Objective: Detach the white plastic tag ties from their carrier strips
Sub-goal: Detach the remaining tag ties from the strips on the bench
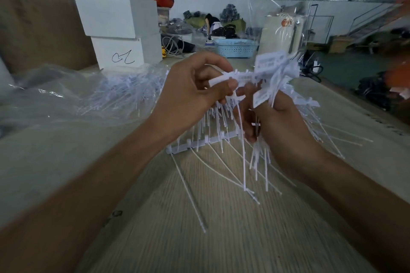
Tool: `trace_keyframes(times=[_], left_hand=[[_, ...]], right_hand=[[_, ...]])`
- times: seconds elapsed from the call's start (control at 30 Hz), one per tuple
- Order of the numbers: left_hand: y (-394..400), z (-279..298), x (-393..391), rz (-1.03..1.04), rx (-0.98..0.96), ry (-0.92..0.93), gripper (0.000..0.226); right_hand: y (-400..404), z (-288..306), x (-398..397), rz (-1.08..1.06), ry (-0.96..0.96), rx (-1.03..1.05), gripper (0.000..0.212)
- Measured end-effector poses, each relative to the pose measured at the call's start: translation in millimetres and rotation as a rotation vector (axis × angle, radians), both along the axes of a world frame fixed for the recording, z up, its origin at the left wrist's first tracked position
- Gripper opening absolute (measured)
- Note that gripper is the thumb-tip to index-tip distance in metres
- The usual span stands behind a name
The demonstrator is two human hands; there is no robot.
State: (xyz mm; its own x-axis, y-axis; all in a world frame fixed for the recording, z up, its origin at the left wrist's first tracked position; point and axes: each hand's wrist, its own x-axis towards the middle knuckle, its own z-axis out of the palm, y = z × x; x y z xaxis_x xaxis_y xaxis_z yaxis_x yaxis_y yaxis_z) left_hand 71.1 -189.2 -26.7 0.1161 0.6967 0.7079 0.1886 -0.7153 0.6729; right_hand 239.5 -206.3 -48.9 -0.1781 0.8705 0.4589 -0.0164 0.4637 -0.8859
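The left hand (195, 91) is pinching the end of a white carrier strip (239, 76) between thumb and curled forefinger, holding it up above the table (199, 239). Tag ties are hanging down from that strip, their thin tails trailing toward the wood-grain surface. The right hand (279, 122) is gripping a thick bundle of white tag ties (286, 77), fingers curled around them, flat label ends fanning out above the fist and tails sticking out below. The two hands are sitting just beside each other, the strip reaching from one to the bundle in the other. A second carrier strip (195, 143) is lying on the table beneath the hands, with long ties splaying from it toward the viewer. A clear plastic bag (66, 95) holding more ties is lying to the left, near two stacked white boxes (119, 29). A light blue basket (235, 47) is standing farther back
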Motion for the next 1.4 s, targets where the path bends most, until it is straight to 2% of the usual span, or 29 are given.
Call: trace_keyframes(times=[0.2, 0.37, 0.5, 0.57, 0.67, 0.73, 0.8, 0.9, 0.97, 1.07, 1.17, 1.27, 1.4], left_hand=[[-6, 1, 8, 0.151, 0.138, 0.028, 0.018], [-9, -1, 12, 0.225, 0.203, 0.035, 0.018], [-12, -1, 13, 0.318, 0.293, 0.077, 0.021], [-13, -1, 15, 0.338, 0.326, 0.132, 0.028], [-13, -5, 21, 0.243, 0.186, 0.073, 0.038], [-11, -11, 22, 0.191, 0.058, 0.099, 0.036], [-10, -19, 23, 0.135, -0.063, 0.251, 0.036], [-11, -34, 31, 0.025, -0.191, 0.549, 0.059], [-14, -43, 40, -0.036, -0.211, 0.645, 0.070], [-18, -45, 51, -0.139, -0.268, 0.559, 0.072], [-21, -41, 57, -0.217, -0.350, 0.437, 0.061], [-27, -40, 63, -0.297, -0.348, 0.333, 0.023], [-34, -44, 72, -0.439, -0.516, 0.125, 0.026]], right_hand=[[0, 3, 2, 0.026, -0.088, 0.032, 0.027], [-3, 4, -1, 0.124, 0.031, -0.093, 0.030], [-5, 5, -3, 0.075, -0.063, 0.021, 0.037], [-4, 6, -3, 0.070, -0.046, 0.018, 0.034], [-1, 10, 3, -0.008, 0.008, -0.014, 0.028], [2, 16, 11, -0.032, 0.093, -0.044, 0.020], [6, 24, 21, -0.022, 0.195, -0.076, 0.008], [10, 31, 34, 0.050, 0.336, -0.119, 0.017], [9, 33, 36, 0.110, 0.413, -0.123, 0.021], [6, 32, 31, 0.214, 0.508, -0.156, 0.024], [3, 30, 25, 0.211, 0.473, -0.140, 0.027], [3, 28, 23, -0.022, 0.349, -0.047, 0.029], [5, 26, 22, -0.200, 0.210, 0.062, 0.036]])
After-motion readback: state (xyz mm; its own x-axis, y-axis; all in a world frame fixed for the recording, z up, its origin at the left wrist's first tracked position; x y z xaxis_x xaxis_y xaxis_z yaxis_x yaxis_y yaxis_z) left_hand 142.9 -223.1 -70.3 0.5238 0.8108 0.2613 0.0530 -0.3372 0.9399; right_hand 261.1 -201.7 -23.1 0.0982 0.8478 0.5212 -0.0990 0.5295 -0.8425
